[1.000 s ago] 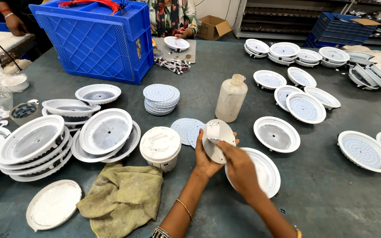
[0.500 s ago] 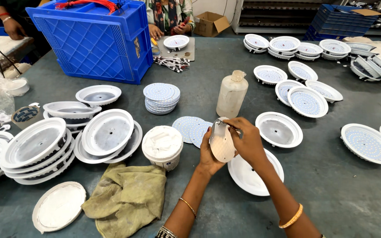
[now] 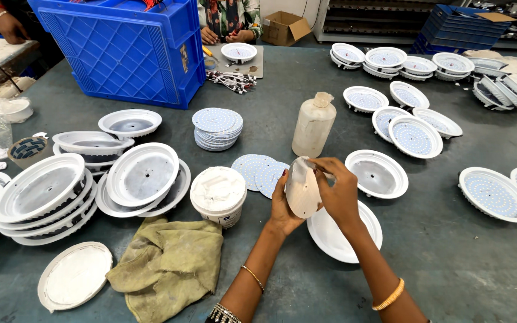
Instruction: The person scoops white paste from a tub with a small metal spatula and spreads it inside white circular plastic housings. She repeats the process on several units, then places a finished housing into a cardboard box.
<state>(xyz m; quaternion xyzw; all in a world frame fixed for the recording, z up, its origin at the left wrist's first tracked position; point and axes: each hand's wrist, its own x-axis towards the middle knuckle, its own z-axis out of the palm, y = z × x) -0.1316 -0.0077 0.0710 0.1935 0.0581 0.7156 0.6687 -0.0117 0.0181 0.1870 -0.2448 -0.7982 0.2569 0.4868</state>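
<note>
We've got our left hand [image 3: 282,206] and right hand [image 3: 337,194] both gripping the tilted round disc [image 3: 302,188], white tub [image 3: 218,195] just left.

The disc [image 3: 302,190] I hold is off-white with a greyish smear. At upper left the crate [image 3: 124,48] is bright blue with a lattice pattern. The cloth [image 3: 172,266] at the bottom is olive-yellow. White housings [image 3: 143,176] sit on the grey-green table [image 3: 450,263]; my bangle [image 3: 389,295] is gold.

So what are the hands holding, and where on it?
A round disc, tilted: left hand at its left edge, right hand on its right edge and top.
</note>
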